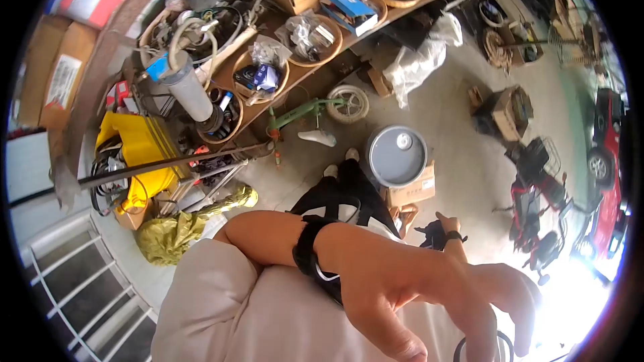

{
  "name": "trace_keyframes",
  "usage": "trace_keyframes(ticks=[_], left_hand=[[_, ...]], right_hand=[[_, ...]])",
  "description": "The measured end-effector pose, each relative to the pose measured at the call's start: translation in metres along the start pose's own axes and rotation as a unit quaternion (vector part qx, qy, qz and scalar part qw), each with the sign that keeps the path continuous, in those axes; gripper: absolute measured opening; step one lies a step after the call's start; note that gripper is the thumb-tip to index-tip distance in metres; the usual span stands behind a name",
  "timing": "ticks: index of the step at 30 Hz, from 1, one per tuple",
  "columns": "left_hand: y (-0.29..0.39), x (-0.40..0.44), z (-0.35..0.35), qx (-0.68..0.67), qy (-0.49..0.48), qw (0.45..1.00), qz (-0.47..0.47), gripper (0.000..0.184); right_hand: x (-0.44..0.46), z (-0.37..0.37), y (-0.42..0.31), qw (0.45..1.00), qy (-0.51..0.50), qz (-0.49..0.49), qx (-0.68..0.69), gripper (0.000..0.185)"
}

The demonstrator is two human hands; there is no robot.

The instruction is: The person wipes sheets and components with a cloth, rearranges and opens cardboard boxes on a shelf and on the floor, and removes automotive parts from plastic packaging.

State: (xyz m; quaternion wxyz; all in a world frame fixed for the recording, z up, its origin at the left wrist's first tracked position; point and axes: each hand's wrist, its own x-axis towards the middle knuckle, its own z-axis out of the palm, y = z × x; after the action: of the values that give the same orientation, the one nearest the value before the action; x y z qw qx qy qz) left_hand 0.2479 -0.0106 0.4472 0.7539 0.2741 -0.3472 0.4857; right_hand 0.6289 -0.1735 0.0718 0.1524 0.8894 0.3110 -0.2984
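Observation:
My left hand [429,295] reaches across my chest close to the camera, with a black strap [307,248] round its wrist. Its fingers are bent downward but apart, and I see nothing gripped in them. A thin dark loop [511,343] shows behind the fingertips at the bottom edge; whether they touch it I cannot tell. Farther off, my right hand [453,225] wears a dark wristband. A small black item [433,235] lies against its fingers, too small to name. The left hand hides part of my right forearm.
A grey-lidded drum [397,154] stands beside a cardboard box [416,188] ahead of my feet. A green balance bike [302,115] is by the workbench, which carries baskets of parts [315,40]. A yellow cloth [137,154] hangs left. Scooters [537,208] and a red car [607,174] stand right.

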Motion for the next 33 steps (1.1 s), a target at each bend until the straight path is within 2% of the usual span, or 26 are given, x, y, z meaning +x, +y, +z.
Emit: trace_keyframes(ticks=[1,2,4,5,7,8,10,11,13,14,15,16,18,21,25,28,33], left_hand=[[0.003,-0.004,-0.005,-0.051,-0.031,0.998,-0.014,0.021],[0.009,-0.002,-0.030,-0.134,-0.108,0.985,-0.012,0.023],[0.014,-0.017,-0.047,-0.135,-0.116,0.983,-0.035,0.020],[0.029,-0.032,-0.043,-0.058,-0.053,0.994,-0.070,0.018],[0.057,-0.060,-0.041,0.131,0.076,0.979,-0.135,0.015],[0.072,-0.079,-0.045,0.224,0.146,0.952,-0.148,0.016],[0.100,-0.117,-0.054,0.384,0.278,0.856,-0.208,0.019],[0.117,-0.143,-0.063,0.505,0.290,0.774,-0.247,0.020],[0.137,-0.184,-0.062,0.618,0.370,0.613,-0.325,0.022],[0.141,-0.203,-0.062,0.650,0.398,0.554,-0.336,0.020],[0.154,-0.236,-0.071,0.716,0.329,0.510,-0.345,0.022],[0.157,-0.254,-0.072,0.750,0.304,0.463,-0.362,0.025],[0.144,-0.265,-0.068,0.758,0.320,0.373,-0.429,0.030],[0.108,-0.267,-0.078,0.794,0.238,0.322,-0.457,0.040],[0.036,-0.248,-0.095,0.810,0.202,0.318,-0.449,0.049],[-0.010,-0.240,-0.107,0.818,0.162,0.319,-0.450,0.050],[-0.059,-0.236,-0.111,0.802,0.167,0.287,-0.497,0.055]], right_hand=[[-0.010,0.006,0.009,1.000,-0.021,-0.009,0.007,0.077],[-0.006,0.021,0.022,0.999,-0.038,-0.027,-0.027,0.071],[0.004,0.054,0.052,0.990,-0.082,-0.060,-0.098,0.060],[-0.009,0.056,0.057,0.974,-0.080,-0.149,-0.150,0.052],[-0.022,0.064,0.061,0.983,-0.063,-0.146,-0.095,0.038],[-0.019,0.072,0.068,0.998,-0.041,-0.055,0.008,0.033],[-0.067,0.036,0.036,0.994,-0.012,-0.039,0.098,0.030],[-0.071,0.039,0.041,0.991,0.013,-0.042,0.128,0.028],[-0.069,0.051,0.058,0.988,0.054,-0.042,0.136,0.027],[-0.067,0.055,0.066,0.987,0.075,-0.044,0.138,0.027],[-0.066,0.057,0.072,0.985,0.073,-0.034,0.154,0.028],[-0.067,0.056,0.077,0.985,0.073,-0.030,0.156,0.028],[-0.068,0.053,0.084,0.984,0.074,-0.024,0.159,0.028],[-0.059,0.049,0.103,0.980,0.087,-0.040,0.173,0.028],[-0.040,0.044,0.127,0.979,0.075,-0.062,0.181,0.027],[-0.019,0.037,0.138,0.975,-0.006,-0.073,0.210,0.026],[0.010,0.023,0.143,0.977,-0.007,-0.128,0.171,0.024]])
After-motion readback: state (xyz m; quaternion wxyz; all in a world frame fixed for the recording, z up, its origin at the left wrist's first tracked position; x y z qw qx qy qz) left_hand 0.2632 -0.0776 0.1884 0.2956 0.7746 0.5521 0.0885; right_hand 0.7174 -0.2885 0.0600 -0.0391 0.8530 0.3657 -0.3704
